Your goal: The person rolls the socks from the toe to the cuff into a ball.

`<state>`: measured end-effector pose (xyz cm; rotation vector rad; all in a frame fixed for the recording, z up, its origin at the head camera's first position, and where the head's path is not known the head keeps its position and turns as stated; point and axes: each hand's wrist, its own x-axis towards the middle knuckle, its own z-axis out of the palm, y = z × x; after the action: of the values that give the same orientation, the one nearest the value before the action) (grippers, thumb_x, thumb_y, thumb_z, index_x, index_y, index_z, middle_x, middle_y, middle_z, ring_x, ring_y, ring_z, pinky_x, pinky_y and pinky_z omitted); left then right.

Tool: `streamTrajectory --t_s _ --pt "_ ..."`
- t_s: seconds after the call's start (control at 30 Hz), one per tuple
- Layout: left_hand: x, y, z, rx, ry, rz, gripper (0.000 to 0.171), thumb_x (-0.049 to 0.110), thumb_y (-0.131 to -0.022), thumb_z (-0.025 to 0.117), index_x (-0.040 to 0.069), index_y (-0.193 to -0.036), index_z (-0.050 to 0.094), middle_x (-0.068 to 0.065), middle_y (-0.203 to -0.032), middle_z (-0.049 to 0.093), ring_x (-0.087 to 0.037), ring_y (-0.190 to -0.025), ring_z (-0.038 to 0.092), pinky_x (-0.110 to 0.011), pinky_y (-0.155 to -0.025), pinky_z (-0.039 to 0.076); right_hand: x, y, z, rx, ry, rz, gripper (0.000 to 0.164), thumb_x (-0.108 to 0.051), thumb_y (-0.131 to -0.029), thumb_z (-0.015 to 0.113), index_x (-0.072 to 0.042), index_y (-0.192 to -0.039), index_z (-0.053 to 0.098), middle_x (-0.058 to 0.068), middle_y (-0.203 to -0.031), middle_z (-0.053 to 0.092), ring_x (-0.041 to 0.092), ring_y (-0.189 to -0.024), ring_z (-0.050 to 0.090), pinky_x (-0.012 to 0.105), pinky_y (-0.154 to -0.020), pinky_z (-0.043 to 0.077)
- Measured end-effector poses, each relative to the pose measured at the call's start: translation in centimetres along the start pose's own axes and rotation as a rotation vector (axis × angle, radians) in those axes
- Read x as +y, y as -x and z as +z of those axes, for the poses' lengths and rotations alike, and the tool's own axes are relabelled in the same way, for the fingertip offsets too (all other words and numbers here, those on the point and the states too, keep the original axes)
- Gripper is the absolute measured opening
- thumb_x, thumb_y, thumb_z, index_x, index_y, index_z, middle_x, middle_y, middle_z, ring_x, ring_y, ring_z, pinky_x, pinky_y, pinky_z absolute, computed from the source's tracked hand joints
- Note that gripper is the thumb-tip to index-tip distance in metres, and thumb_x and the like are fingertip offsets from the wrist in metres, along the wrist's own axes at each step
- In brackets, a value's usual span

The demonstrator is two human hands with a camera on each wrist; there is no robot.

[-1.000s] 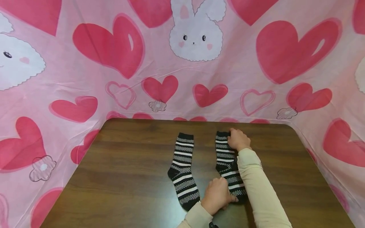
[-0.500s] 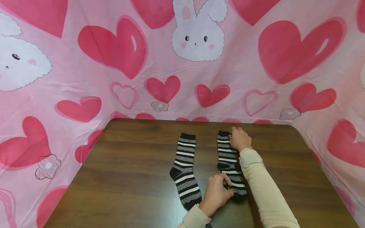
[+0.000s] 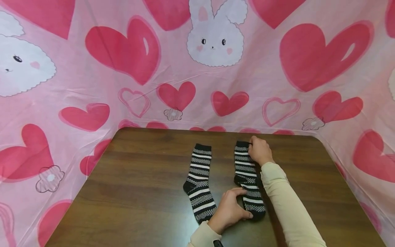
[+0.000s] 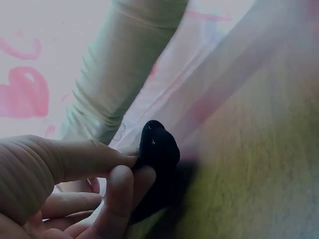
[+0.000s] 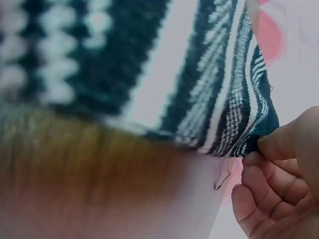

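Two black socks with white stripes lie side by side on the brown table. The right-hand sock (image 3: 246, 168) is held at both ends. At its cuff, my right hand (image 3: 260, 151) pinches the edge; the right wrist view shows thumb and forefinger on the sock's corner (image 5: 244, 124). My left hand (image 3: 228, 208) is at the foot end, its thumb by the black toe and a finger further up the foot. In the left wrist view, thumb and fingers pinch the dark toe (image 4: 158, 144). The other sock (image 3: 200, 171) lies flat, its toe partly behind my left hand.
The wooden table (image 3: 139, 192) has its far edge against a pink cloth backdrop (image 3: 172, 68) printed with hearts and rabbits. Cloth also hangs along the left and right sides. My right forearm (image 3: 290, 206) reaches over the table right of the held sock.
My left hand has shifted a little left, thumb and finger now further apart along the sock. The sock's foot has moved slightly left. My right hand stays at the cuff.
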<state>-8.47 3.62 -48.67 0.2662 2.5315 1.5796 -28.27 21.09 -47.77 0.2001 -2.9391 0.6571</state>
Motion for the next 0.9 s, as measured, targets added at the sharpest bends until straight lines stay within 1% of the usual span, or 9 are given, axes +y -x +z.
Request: streamTrajectory --t_s 0.1,0.3,0.4,0.47,0.53,0.6,0.67,0.77,0.9 --pt "0.2 0.1 -0.4 -0.009 0.032 -0.010 0.065 0.007 -0.054 0.096 0.008 -0.115 0.074 0.001 -0.125 0.066 -0.017 -0.119 0.056 -0.029 -0.100 0.042 -0.1 0.2 -0.1 0.045 -0.016 -0.025 0.014 -0.007 -0.092 0.057 0.002 -0.102 0.057 0.027 -0.099 0.064 0.050 -0.089 0.062 0.061 -0.075 0.049" --pt "1.0 0.7 -1.5 -0.015 0.001 0.012 0.067 0.007 -0.056 0.095 0.005 -0.119 0.072 0.000 -0.132 0.063 -0.026 -0.123 0.054 -0.035 -0.102 0.041 -0.5 0.5 -0.7 0.138 -0.026 -0.074 0.014 -0.004 -0.092 0.056 0.006 -0.102 0.059 0.028 -0.099 0.064 0.051 -0.091 0.062 0.061 -0.081 0.047" --pt "1.4 0.9 -2.1 -0.021 0.053 0.014 0.067 0.006 -0.057 0.094 0.004 -0.120 0.072 0.001 -0.134 0.062 -0.025 -0.126 0.052 -0.034 -0.104 0.039 -0.8 0.7 -1.1 0.161 -0.035 -0.074 0.014 -0.004 -0.093 0.056 0.006 -0.102 0.061 0.027 -0.100 0.064 0.050 -0.092 0.062 0.061 -0.081 0.048" --pt "1.7 1.0 -2.5 -0.033 0.148 0.005 0.067 0.002 -0.058 0.093 0.002 -0.122 0.071 0.000 -0.136 0.061 -0.021 -0.117 0.058 -0.031 -0.101 0.042 -1.0 0.6 -1.3 0.170 -0.039 -0.082 0.015 -0.004 -0.094 0.055 0.006 -0.103 0.061 0.027 -0.100 0.064 0.050 -0.092 0.062 0.061 -0.081 0.048" --pt "1.9 1.0 -2.9 -0.041 0.238 -0.006 0.067 -0.001 -0.059 0.091 -0.001 -0.123 0.069 -0.002 -0.137 0.060 -0.013 -0.095 0.067 -0.028 -0.099 0.043 -1.3 0.5 -1.4 0.181 -0.044 -0.094 0.015 -0.004 -0.094 0.055 0.006 -0.103 0.061 0.027 -0.100 0.064 0.050 -0.091 0.062 0.061 -0.081 0.048" --pt "2.1 1.1 -3.3 -0.062 0.356 -0.024 0.067 -0.007 -0.062 0.088 -0.003 -0.125 0.067 -0.004 -0.139 0.057 -0.009 -0.072 0.068 -0.027 -0.084 0.052 -1.6 0.3 -1.5 0.193 -0.050 -0.106 0.015 -0.004 -0.094 0.055 0.006 -0.102 0.061 0.027 -0.099 0.064 0.050 -0.091 0.062 0.061 -0.080 0.048" --pt "2.1 1.2 -3.6 -0.086 0.464 -0.056 0.068 -0.012 -0.064 0.085 -0.005 -0.128 0.064 -0.005 -0.143 0.054 -0.008 -0.055 0.063 -0.026 -0.068 0.055 -1.8 0.1 -1.6 0.207 -0.060 -0.104 0.014 -0.003 -0.093 0.055 0.005 -0.102 0.060 0.026 -0.099 0.064 0.051 -0.091 0.062 0.061 -0.080 0.047" --pt "1.6 1.3 -4.1 -0.102 0.542 -0.077 0.069 -0.013 -0.066 0.082 -0.005 -0.131 0.061 -0.006 -0.146 0.050 -0.009 -0.055 0.063 -0.023 -0.056 0.052 -2.2 0.0 -1.6 0.205 -0.081 -0.097 0.013 -0.004 -0.092 0.056 0.005 -0.101 0.061 0.026 -0.098 0.064 0.050 -0.091 0.062 0.061 -0.081 0.047" --pt "0.9 1.6 -4.8 -0.094 0.577 -0.091 0.070 -0.014 -0.068 0.081 -0.006 -0.134 0.059 -0.008 -0.148 0.047 -0.010 -0.057 0.064 -0.024 -0.057 0.052 -3.2 -0.2 -1.3 0.187 -0.109 -0.096 0.015 -0.005 -0.092 0.056 0.005 -0.101 0.063 0.025 -0.100 0.065 0.049 -0.094 0.062 0.059 -0.083 0.047"
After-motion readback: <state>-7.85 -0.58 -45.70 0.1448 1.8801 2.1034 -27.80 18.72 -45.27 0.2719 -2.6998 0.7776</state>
